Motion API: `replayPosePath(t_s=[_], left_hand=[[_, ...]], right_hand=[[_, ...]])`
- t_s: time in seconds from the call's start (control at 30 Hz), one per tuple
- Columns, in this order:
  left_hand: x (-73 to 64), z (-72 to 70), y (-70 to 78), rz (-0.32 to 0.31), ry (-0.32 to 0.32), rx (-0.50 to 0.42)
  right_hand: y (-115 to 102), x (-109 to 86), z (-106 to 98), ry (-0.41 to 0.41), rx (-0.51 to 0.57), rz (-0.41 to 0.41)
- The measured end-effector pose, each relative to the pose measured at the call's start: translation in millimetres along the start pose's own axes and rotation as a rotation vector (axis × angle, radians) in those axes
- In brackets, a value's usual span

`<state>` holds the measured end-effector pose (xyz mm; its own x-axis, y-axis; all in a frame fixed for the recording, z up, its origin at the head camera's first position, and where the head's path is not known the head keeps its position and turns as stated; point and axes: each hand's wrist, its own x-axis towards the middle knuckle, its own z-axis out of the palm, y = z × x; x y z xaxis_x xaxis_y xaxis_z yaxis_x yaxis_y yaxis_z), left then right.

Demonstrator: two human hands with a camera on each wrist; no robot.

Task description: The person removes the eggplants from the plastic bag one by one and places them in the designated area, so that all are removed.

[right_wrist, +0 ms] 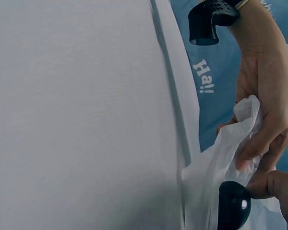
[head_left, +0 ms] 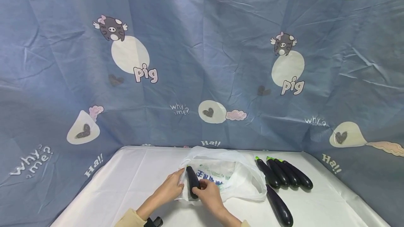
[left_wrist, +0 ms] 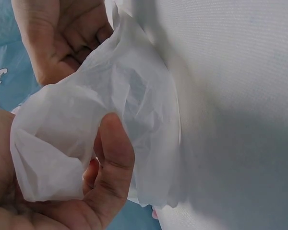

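Observation:
A white plastic bag (head_left: pixel 241 186) lies with its mouth spread, blue and green print showing inside. My left hand (head_left: pixel 169 186) grips the bag's left edge; in the left wrist view the film (left_wrist: pixel 53 167) is bunched between its thumb and fingers. Inside the mouth, along that left side, is a dark eggplant (head_left: pixel 192 181), its green stem end pointing away. My right hand (head_left: pixel 209 195) holds this eggplant near its thick end. The right wrist view shows the rounded, shiny end of the eggplant (right_wrist: pixel 234 206) with the thumb against it.
To the right of the bag several eggplants (head_left: pixel 284 172) lie side by side, stems away. One more eggplant (head_left: pixel 279 206) lies nearer, its narrow end at the bag's edge. A white cloth (head_left: pixel 142 171) covers the table, and a blue printed curtain (head_left: pixel 189 62) hangs behind it.

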<state>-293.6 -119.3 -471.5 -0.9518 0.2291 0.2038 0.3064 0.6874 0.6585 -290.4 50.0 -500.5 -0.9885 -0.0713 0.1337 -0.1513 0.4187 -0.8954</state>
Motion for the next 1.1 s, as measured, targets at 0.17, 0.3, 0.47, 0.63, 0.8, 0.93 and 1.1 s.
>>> replayPosePath(t_s=[0.17, 0.3, 0.47, 0.63, 0.8, 0.93, 1.1], left_hand=[[-0.1, -0.1, 1.2, -0.005, -0.001, 0.009], [-0.4, 0.5, 1.2, -0.008, -0.007, 0.005], [-0.3, 1.2, 0.3, -0.008, -0.014, -0.003], [0.0, 1.5, 0.4, -0.005, -0.007, -0.008], [0.3, 1.7, 0.7, -0.007, 0.007, -0.005], [0.5, 2.5, 0.3, -0.003, 0.013, -0.007], [0.5, 3.6, -0.7, 0.001, 0.012, -0.010]], right_hand=[[1, -1.3, -10, 0.015, -0.039, 0.001], [3, -3.2, -19, 0.006, -0.063, -0.002], [3, -9.3, -32, 0.000, -0.072, -0.011], [4, -15.9, -46, -0.019, -0.068, 0.001], [6, -21.0, -59, -0.040, -0.068, 0.007], [9, -26.6, -69, -0.042, -0.066, -0.006], [11, -35.5, -84, -0.044, -0.065, -0.009]])
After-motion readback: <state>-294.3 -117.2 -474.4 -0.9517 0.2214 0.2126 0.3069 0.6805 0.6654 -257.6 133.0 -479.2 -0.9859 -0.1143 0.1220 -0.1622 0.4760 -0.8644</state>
